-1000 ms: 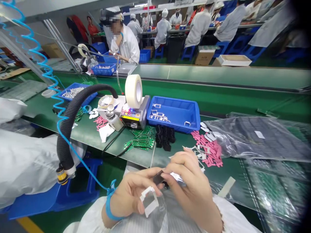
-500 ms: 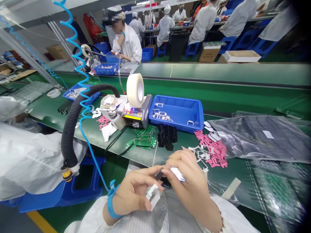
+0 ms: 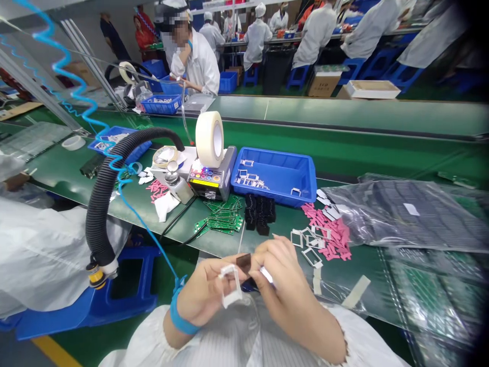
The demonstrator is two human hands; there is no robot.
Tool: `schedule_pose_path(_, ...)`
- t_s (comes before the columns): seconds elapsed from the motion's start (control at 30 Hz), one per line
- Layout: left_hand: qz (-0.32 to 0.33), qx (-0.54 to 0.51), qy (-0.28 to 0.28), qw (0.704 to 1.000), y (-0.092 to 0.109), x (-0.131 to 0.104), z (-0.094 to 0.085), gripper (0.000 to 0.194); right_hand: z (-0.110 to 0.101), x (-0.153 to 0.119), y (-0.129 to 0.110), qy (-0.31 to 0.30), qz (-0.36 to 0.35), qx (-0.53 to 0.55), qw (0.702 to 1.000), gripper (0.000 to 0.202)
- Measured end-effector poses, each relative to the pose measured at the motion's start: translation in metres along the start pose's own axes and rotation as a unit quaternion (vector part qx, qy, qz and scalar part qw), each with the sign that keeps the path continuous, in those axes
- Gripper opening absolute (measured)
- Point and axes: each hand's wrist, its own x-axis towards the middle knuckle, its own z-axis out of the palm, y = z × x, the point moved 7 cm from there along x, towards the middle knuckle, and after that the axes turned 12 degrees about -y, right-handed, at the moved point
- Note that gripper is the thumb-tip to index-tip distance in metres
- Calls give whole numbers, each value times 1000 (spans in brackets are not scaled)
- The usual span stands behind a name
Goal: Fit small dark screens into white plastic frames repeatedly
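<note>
Close in front of my body, my left hand grips a small rectangular white plastic frame between thumb and fingers. A small dark flat piece stands at the left fingertips, between the two hands; which hand bears it I cannot tell. My right hand is closed in a pinch beside it, and a whitish piece shows partly under its fingers. More white frames lie on the bench beyond the right hand, beside pink pieces. A blue band circles my left wrist.
A blue bin holds several white frames. Left of it are a machine bearing a tape roll, green circuit boards and black parts. A black hose arches at left. Plastic-bagged sheets lie right.
My left hand has turned the white frame more upright and raised it slightly. The dark piece now shows more fully between the hands. The camera view has shifted a little.
</note>
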Motion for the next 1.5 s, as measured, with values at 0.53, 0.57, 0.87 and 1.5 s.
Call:
schedule_pose_path(0.53, -12, -174, 26, 984, -8, 3, -11, 34, 15, -9, 51, -117, 105, -44, 987, 41)
schedule_pose_path(0.57, -14, -161, 25, 987, -8, 2, -10, 34, 6, -3, 35, -100, 54, -45, 993, 47)
schedule_pose_path(0.87, -25, -89, 24, 995, -10, 3, -8, 34, 5, 18, 4, -78, -34, -118, 989, 19)
schedule_pose_path(1.5, 15, -54, -70, 996, 9, 6, 18, 37, 19, 4, 22, -12, -18, 402, 915, 38)
